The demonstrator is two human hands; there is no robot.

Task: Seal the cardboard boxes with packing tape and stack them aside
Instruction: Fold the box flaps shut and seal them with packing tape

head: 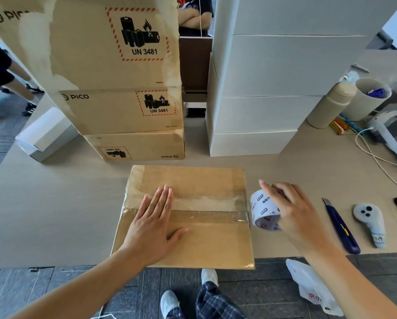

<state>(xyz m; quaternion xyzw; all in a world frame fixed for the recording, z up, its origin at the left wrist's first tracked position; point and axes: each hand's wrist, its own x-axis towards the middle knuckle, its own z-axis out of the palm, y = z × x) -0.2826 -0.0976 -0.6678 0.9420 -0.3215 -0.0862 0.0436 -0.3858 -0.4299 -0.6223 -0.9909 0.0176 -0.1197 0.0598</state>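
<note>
The left hand (pixel 151 226) lies flat, fingers straight, on the cardboard box (pixel 204 245) at the table's near edge, pressing the clear tape strip (pixel 206 207) over the seam. It should, I judge, hold the flaps tight while the right hand (pixel 292 212), fingers curled round the tape roll (pixel 263 209) just off the box's right edge, pulls the strip taut and down the side before cutting with the utility knife (pixel 340 226) lying further right. Counted: one small white box (pixel 45 134), three stacked brown boxes (pixel 123 111), one box in work, at least four stacked white boxes (pixel 273 77), one roll, one knife.
</note>
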